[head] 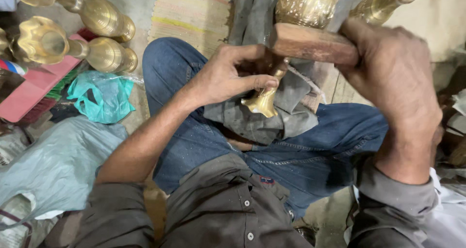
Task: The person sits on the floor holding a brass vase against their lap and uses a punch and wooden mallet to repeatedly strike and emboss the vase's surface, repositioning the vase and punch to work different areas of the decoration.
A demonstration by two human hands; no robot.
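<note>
Head view: both hands on brass work held over the lap.

Left hand (228,78) is clenched around a small brass piece (264,100), whose flared end pokes out below the fingers and rests on a grey cloth (272,117) draped over the jeans. Right hand (388,68) is wrapped around the end of a wooden block (310,44), which sits just above the left hand and touches the underside of a large embossed brass vessel (307,4); can't tell what's inside it. A brass stem (383,5) runs to the upper right behind the right hand. Top left on the floor: two fluted brass vases (73,46) lying on their sides, mouths showing hollow. Beside them a teal plastic bag (99,95), crumpled, contents hidden, and a red flat board (29,95). A striped mat (194,10) lies beyond the knee.
</note>
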